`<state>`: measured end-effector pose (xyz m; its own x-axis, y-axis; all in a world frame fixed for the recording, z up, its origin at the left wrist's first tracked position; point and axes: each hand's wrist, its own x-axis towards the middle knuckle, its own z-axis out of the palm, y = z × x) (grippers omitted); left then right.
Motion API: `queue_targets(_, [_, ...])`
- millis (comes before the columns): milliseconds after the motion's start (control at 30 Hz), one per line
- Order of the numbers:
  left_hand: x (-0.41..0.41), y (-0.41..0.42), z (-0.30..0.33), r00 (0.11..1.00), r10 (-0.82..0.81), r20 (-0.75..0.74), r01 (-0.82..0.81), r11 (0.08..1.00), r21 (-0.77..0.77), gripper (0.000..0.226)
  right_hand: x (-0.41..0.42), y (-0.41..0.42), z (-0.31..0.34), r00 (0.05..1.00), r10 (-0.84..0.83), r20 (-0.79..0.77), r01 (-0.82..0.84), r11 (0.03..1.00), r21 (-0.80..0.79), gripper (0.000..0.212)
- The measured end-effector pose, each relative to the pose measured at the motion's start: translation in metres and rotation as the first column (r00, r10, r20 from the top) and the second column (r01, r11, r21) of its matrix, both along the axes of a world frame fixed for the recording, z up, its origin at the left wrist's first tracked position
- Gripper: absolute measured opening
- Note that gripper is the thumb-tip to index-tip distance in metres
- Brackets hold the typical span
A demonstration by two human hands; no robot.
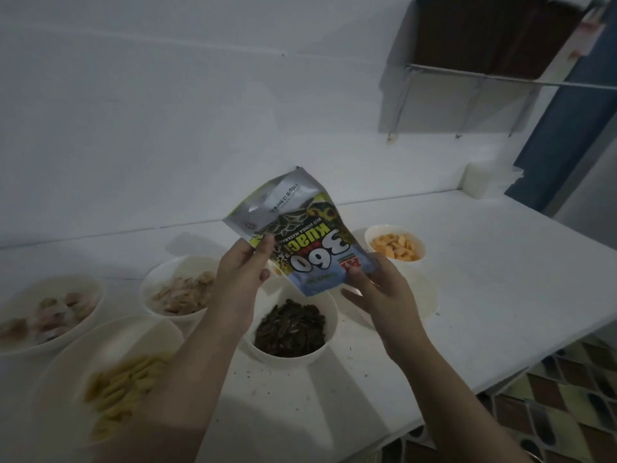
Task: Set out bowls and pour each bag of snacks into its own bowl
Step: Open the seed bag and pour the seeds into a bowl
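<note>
I hold a sunflower seed bag upside down over a white bowl that holds a heap of dark seeds. My left hand pinches the bag's left edge. My right hand grips its lower right corner, near the opening. Other white bowls stand on the counter: one with orange snacks at the back right, one with pale brown snacks, one with pinkish snacks at the far left, and one with yellow sticks in front. Another bowl shows behind my right hand.
The white counter ends at the right, with patterned floor tiles below. Crumbs lie scattered near the seed bowl. A stack of white containers stands in the far right corner. A wire shelf hangs on the wall above.
</note>
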<state>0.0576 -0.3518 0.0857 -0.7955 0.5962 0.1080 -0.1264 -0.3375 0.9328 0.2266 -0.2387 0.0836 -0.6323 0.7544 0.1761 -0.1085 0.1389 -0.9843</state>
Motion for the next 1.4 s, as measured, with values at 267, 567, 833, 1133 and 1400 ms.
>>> queue_targets(267, [0.044,0.058,0.009,0.965,-0.115,-0.236,0.098,0.992,-0.083,0.004,0.068,0.019,0.011,0.942,-0.3,-0.153,0.308,0.951,0.03,0.008])
queue_targets(567, [0.157,0.149,0.009,0.922,-0.311,-0.23,0.297,0.95,-0.095,0.004,0.194,0.074,0.019,0.798,-0.56,-0.22,0.564,0.824,-0.051,0.022])
queue_targets(833, [0.283,0.236,-0.005,0.829,-0.504,-0.242,0.475,0.863,-0.17,0.011,0.312,0.131,-0.001,0.666,-0.716,-0.212,0.707,0.696,-0.129,0.025])
queue_targets(1133, [0.422,0.325,-0.062,0.641,-0.75,-0.165,0.646,0.643,-0.412,0.014,0.45,0.171,-0.055,0.491,-0.87,-0.043,0.847,0.488,-0.209,0.022])
queue_targets(1400, [0.497,0.382,-0.139,0.496,-0.867,-0.053,0.651,0.411,-0.638,0.013,0.526,0.185,-0.141,0.322,-0.925,0.204,0.923,0.258,-0.285,0.022])
